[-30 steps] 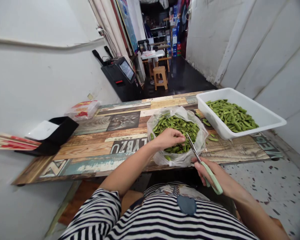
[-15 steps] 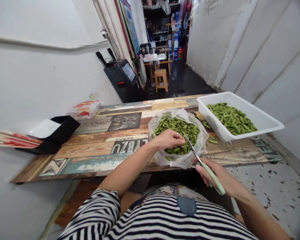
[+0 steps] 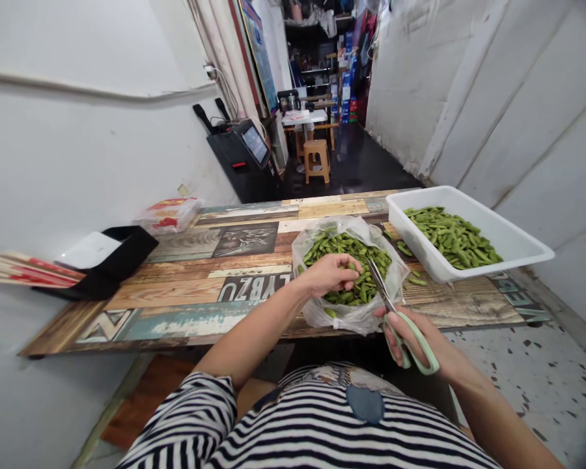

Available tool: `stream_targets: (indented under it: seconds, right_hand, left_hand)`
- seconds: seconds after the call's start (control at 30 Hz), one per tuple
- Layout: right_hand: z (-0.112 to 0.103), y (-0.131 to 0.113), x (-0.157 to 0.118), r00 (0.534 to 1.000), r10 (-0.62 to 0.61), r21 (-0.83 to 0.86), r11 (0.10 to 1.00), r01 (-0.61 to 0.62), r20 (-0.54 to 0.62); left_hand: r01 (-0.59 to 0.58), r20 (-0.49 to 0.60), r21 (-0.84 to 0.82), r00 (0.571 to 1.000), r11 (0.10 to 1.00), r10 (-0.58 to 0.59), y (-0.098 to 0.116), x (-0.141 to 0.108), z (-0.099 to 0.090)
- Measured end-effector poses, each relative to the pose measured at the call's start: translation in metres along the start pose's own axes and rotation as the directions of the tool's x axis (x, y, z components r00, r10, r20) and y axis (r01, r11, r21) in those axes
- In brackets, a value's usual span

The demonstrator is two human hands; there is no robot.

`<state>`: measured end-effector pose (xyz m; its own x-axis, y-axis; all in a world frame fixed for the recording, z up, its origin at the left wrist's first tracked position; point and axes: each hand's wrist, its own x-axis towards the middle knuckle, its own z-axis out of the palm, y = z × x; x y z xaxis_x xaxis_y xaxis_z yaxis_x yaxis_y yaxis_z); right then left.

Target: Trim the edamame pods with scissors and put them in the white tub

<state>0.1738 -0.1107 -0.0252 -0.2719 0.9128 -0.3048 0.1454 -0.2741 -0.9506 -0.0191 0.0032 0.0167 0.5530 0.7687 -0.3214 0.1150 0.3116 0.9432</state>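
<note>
Since the frame half a second ago, the pale green handle loops of our steel-bladed scissors (image 3: 381, 290) have spread wider apart; our left fingertips now show a small green pod (image 3: 352, 266) more plainly. Our right hand (image 3: 437, 335) grips the scissors, its fingers wrapped round the handles; our left hand (image 3: 327, 273) pinches the pod, its fingers closed on it, just left of the blades. Both work at the crumpled translucent plastic bag (image 3: 315, 316), filled with flat green pods (image 3: 351, 246), on the patchwork wood-print surface (image 3: 170, 290); taking the bag as our clock's centre, the scissors handles sit between four and five o'clock; between two and three stands the white rectangular plastic tray (image 3: 522, 246), holding more pods; at nine we see an open black box (image 3: 139, 247), well apart.
</note>
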Motion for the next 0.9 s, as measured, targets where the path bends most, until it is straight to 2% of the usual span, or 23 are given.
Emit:
stream_targets:
  seconds: [0.07,0.13,0.2,0.3,0.5,0.57,0.77,0.9]
  right_hand:
    - [0.001,-0.001,0.0,0.999,-0.016,0.025,1.0,0.015,0.045]
    - [0.004,-0.002,0.0,0.997,-0.029,0.011,1.0,0.029,0.068]
    - [0.007,-0.005,0.0,0.997,-0.017,0.008,1.0,0.016,0.072]
    - [0.012,-0.009,0.002,0.998,0.011,0.039,0.999,-0.013,0.063]
    - [0.016,-0.013,0.002,0.997,0.015,0.012,1.0,-0.016,0.072]
    - [0.016,-0.012,0.002,0.998,0.007,0.001,1.0,-0.007,0.066]
    - [0.021,-0.012,0.003,0.998,-0.043,-0.041,0.998,0.044,0.04]
    - [0.023,-0.014,0.007,1.0,-0.021,-0.046,0.999,0.021,-0.004]
  left_hand:
    - [-0.059,-0.134,0.037,0.989,0.998,0.063,-0.003,0.002,0.001]
    - [-0.138,-0.252,0.083,0.955,0.987,0.155,-0.005,0.005,0.001]
    - [-0.188,-0.321,0.073,0.925,0.98,0.201,-0.008,0.008,0.001]
    - [-0.163,-0.343,-0.06,0.93,0.985,0.133,-0.012,0.012,0.0]
    - [-0.117,-0.286,-0.251,0.957,0.961,0.041,-0.015,0.013,-0.001]
    - [-0.154,-0.321,-0.28,0.945,0.948,0.059,-0.017,0.014,0.0]
    - [-0.3,-0.482,-0.302,0.867,0.905,0.127,-0.025,0.02,0.016]
    - [-0.312,-0.5,-0.311,0.857,0.898,0.125,-0.029,0.018,0.027]
